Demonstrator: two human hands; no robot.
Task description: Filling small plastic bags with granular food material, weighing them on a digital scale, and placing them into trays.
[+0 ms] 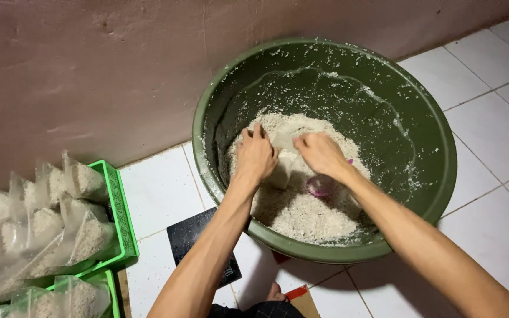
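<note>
Both hands are working inside the green basin, which is sitting on the tiled floor against the wall.

Left hand is pressing down near the basin's centre, fingers curled closed on the near edge of a clear bag. Right hand is lying just right of it, fingers pinching the same bag's top edge (the grip itself is partly hidden by the knuckles). The two hands are nearly touching, with the bag between them.

The bag is lying on the pile of white grain at the basin's middle, its long axis seeming to run away from the person, toward the far wall of the basin; its mouth cannot be told. Both hands are equally near it, one on each side.

A pink scoop is resting in the grain just toward the person from the right hand, under the wrist, closer to that hand than to the left.

Left of the basin, well apart: green crates holding filled bags. A black scale is lying on the floor just beside the basin's near-left rim.
</note>
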